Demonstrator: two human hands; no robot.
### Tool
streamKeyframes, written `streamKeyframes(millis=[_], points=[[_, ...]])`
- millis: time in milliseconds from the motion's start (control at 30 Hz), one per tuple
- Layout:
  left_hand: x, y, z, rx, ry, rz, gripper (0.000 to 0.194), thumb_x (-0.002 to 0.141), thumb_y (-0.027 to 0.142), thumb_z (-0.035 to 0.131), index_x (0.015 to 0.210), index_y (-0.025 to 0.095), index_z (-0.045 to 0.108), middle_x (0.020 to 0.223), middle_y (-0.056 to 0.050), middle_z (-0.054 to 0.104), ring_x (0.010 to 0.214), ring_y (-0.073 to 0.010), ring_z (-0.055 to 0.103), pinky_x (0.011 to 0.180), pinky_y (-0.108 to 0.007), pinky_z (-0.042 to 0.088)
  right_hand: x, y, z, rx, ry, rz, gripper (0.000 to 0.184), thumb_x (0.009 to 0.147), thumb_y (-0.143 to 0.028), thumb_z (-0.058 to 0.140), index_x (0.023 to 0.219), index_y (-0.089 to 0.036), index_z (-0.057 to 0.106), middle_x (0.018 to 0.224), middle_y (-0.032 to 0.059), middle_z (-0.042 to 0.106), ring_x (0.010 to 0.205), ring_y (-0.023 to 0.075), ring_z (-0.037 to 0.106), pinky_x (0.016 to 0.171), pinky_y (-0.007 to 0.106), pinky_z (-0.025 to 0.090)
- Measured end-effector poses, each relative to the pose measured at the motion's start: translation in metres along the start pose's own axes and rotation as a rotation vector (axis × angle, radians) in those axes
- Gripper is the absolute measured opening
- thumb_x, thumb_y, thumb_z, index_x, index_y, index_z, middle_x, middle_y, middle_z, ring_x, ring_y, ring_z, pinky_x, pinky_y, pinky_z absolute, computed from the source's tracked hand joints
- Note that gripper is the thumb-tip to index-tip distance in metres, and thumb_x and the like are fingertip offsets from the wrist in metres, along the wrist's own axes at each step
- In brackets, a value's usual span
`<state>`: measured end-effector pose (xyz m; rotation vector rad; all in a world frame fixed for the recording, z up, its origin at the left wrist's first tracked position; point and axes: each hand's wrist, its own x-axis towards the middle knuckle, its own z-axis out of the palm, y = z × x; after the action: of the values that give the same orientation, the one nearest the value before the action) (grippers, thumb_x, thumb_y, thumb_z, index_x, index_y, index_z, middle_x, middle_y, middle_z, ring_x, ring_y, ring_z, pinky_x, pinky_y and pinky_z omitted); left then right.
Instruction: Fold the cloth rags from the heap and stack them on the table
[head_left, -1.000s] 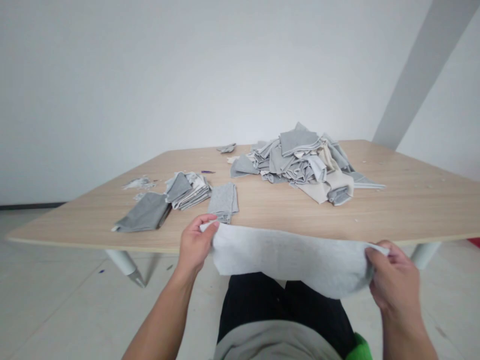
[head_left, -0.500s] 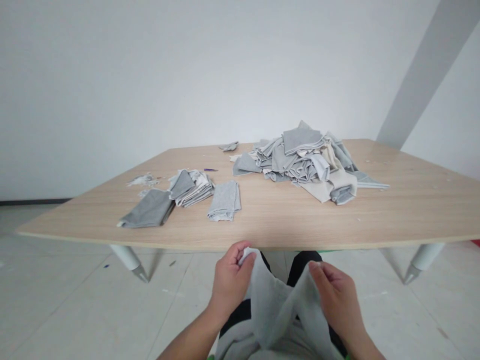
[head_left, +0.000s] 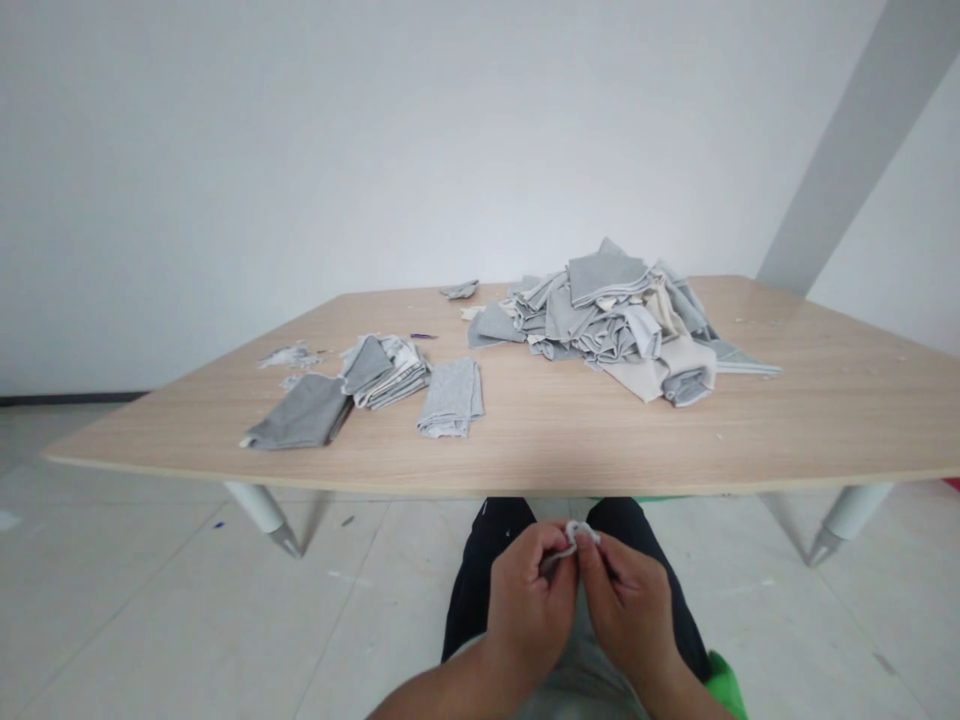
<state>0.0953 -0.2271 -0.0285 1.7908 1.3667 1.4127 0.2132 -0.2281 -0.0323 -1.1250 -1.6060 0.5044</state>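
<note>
Over my lap, in front of the table's near edge, my left hand (head_left: 531, 595) and my right hand (head_left: 628, 600) are close together, both closed on a grey piece of cloth (head_left: 581, 530). A small bunched bit of its edge shows pale between the thumbs and fingertips. Most of the cloth is hidden behind my hands and hangs down toward my lap. On the table just beyond lie a folded light grey cloth (head_left: 451, 398), a stack of folded cloths (head_left: 390, 372) and a darker grey folded cloth (head_left: 304, 412).
A large heap of grey and beige cloths (head_left: 592, 310) covers the back right of the wooden table (head_left: 570, 440). White lint scraps (head_left: 292, 357) lie at the left, with a small purple tool (head_left: 423, 336) and a small grey cloth piece (head_left: 460, 290) farther back.
My hands were apart with the cloth stretched between them. They have now come together, bunching its edge. The things on the table have not moved.
</note>
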Motion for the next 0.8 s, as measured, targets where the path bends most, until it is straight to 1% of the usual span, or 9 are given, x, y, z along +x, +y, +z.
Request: streamKeyframes(millis=[100,167,200,300,400,500,667,800], points=[[0.002,0.0,0.002,0.024,0.071,0.103,0.01,0.078,0.011,0.056,0.074,0.018,0.061,0.086,-0.003,0.063,0.079,-0.0127,0.06,0.071,-0.023,0.049,0.002,0.002,-0.001,-0.004,-0.002,-0.037,0.027,0.091,-0.024,0.047,0.069,-0.016,0.06,0.06,0.0004,0.06,0.054,0.0102,0.056,0.053,0.017,0.039],[0.002,-0.001,0.003,0.051,0.112,0.119,0.011,0.077,0.01,0.058,0.073,0.018,0.063,0.08,-0.002,0.059,0.074,-0.0119,0.058,0.066,-0.022,0.048,0.002,0.004,-0.001,0.004,-0.005,-0.045,0.027,0.092,-0.023,0.047,0.067,-0.016,0.057,0.059,0.0,0.059,0.054,0.0099,0.056,0.053,0.017,0.038],[0.002,-0.001,0.003,0.055,0.114,0.113,0.011,0.077,0.01,0.058,0.073,0.018,0.065,0.076,-0.002,0.058,0.07,-0.0113,0.056,0.063,-0.021,0.047,0.002,0.005,-0.001,0.008,-0.011,-0.047,0.028,0.092,-0.023,0.046,0.067,-0.017,0.056,0.058,-0.0002,0.058,0.054,0.0099,0.055,0.053,0.017,0.038],[0.001,-0.002,0.004,0.033,0.071,0.102,0.013,0.081,0.012,0.057,0.077,0.019,0.067,0.07,0.0,0.057,0.065,-0.0104,0.055,0.058,-0.02,0.045,0.002,0.009,-0.001,0.016,-0.041,-0.064,0.027,0.092,-0.022,0.046,0.068,-0.017,0.055,0.059,-0.0003,0.057,0.055,0.0099,0.055,0.054,0.018,0.038],[-0.001,-0.002,0.005,0.01,0.049,0.128,0.013,0.083,0.012,0.057,0.082,0.019,0.067,0.071,0.0,0.06,0.064,-0.0099,0.056,0.058,-0.02,0.046,0.002,0.011,-0.003,0.021,-0.077,-0.066,0.026,0.093,-0.022,0.044,0.071,-0.017,0.056,0.061,0.0,0.058,0.054,0.0102,0.054,0.054,0.02,0.037],[-0.002,-0.001,0.004,0.008,0.022,0.18,0.014,0.083,0.011,0.055,0.086,0.019,0.067,0.074,-0.001,0.061,0.067,-0.0104,0.057,0.061,-0.02,0.047,0.003,0.011,-0.005,0.056,-0.114,-0.037,0.027,0.094,-0.023,0.042,0.071,-0.017,0.056,0.062,-0.0003,0.057,0.055,0.0103,0.053,0.054,0.02,0.037],[-0.004,0.001,-0.002,-0.034,-0.059,0.276,0.024,0.08,0.009,0.052,0.1,0.018,0.062,0.089,-0.006,0.063,0.081,-0.0149,0.06,0.072,-0.026,0.052,0.004,0.009,-0.01,0.085,-0.179,-0.036,0.014,0.089,-0.026,0.052,0.083,-0.018,0.061,0.069,0.0004,0.062,0.061,0.0118,0.057,0.058,0.02,0.04],[-0.004,0.001,-0.005,-0.047,-0.108,0.283,0.03,0.077,0.005,0.049,0.102,0.017,0.06,0.09,-0.007,0.061,0.081,-0.0155,0.059,0.071,-0.027,0.052,0.007,0.008,-0.013,0.11,-0.211,-0.031,0.016,0.09,-0.024,0.05,0.081,-0.019,0.061,0.069,0.0001,0.062,0.061,0.0113,0.058,0.058,0.019,0.04]])
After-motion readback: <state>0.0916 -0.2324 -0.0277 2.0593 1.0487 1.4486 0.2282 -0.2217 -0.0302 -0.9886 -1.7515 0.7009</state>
